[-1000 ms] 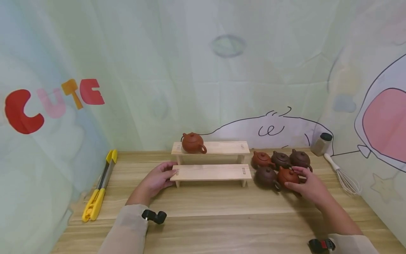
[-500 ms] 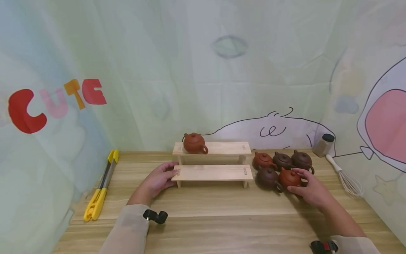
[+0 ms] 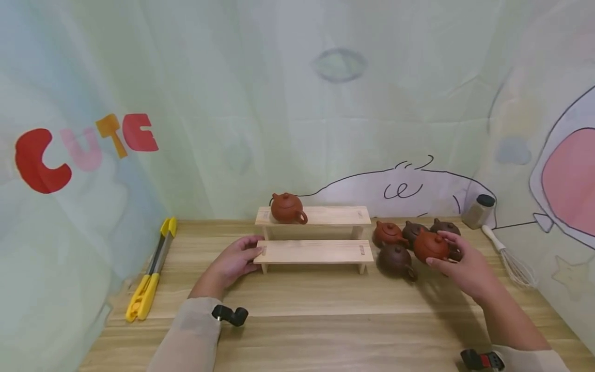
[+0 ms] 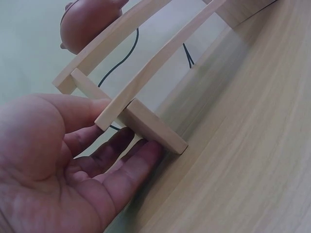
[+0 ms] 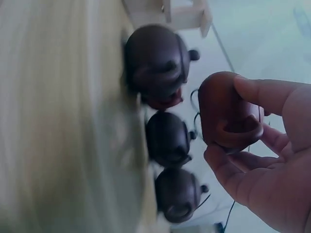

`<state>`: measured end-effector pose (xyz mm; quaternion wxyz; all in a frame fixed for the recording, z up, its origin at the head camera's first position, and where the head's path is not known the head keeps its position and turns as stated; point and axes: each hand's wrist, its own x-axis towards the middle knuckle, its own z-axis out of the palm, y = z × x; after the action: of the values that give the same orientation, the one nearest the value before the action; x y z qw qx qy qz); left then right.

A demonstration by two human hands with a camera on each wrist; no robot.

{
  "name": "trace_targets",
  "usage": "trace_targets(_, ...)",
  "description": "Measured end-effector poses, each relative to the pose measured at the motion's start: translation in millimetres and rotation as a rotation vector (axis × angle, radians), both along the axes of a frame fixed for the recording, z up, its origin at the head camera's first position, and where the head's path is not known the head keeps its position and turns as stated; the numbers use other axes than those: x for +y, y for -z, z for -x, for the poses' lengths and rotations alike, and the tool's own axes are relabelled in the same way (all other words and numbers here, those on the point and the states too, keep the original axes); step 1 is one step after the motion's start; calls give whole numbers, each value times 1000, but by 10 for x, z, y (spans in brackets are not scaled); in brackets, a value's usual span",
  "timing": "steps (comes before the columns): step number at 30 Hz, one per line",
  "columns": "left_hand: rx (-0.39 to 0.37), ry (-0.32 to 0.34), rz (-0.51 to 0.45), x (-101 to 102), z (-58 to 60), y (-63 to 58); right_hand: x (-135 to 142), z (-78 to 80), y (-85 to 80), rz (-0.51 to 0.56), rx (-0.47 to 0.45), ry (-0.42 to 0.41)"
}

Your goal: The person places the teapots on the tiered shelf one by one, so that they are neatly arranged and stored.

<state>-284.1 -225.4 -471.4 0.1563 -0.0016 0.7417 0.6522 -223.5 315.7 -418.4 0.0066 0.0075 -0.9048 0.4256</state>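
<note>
My right hand [image 3: 467, 269] grips a red-brown clay teapot [image 3: 428, 246] between thumb and fingers. In the right wrist view, this teapot [image 5: 224, 109] hangs clear of the table, its handle toward the palm. My left hand [image 3: 236, 260] holds the left end of a two-step wooden stand [image 3: 316, 252]. In the left wrist view, the thumb lies on the lower step and the fingers are at its leg [image 4: 153, 126]. Another red-brown teapot [image 3: 286, 208] sits at the left of the upper step.
Right of the stand are a red-brown teapot [image 3: 387, 234] and several dark brown ones, one dark teapot [image 3: 394, 260] in front. A black-lidded jar [image 3: 479, 213] and a whisk [image 3: 513, 264] lie farther right. Yellow-handled tongs [image 3: 150, 279] are at far left. A printed curtain [image 3: 223, 155] stands behind.
My right hand has lifted the red-brown teapot off the table from the front of the group. The left hand keeps its hold on the stand. The head view has shifted slightly.
</note>
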Motion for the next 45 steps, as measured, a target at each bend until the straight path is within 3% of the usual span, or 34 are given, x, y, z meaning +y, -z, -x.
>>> trace_targets(6,10,17,-28,30,2,-24,-254,-23,-178,13,24,-22)
trace_targets(13,8,20,-40,14,-10,-26,-797,69,-290,38,57,-118)
trace_targets(21,6,23,-40,17,-21,-32,-1370,320,-452,86,61,-232)
trace_targets(29,-3,15,-30,13,-4,-32,-1813,662,-591,101,-3,-241)
trace_targets(45,-9,14,-28,7,-2,-28,-2184,1078,-665,74,-42,-253)
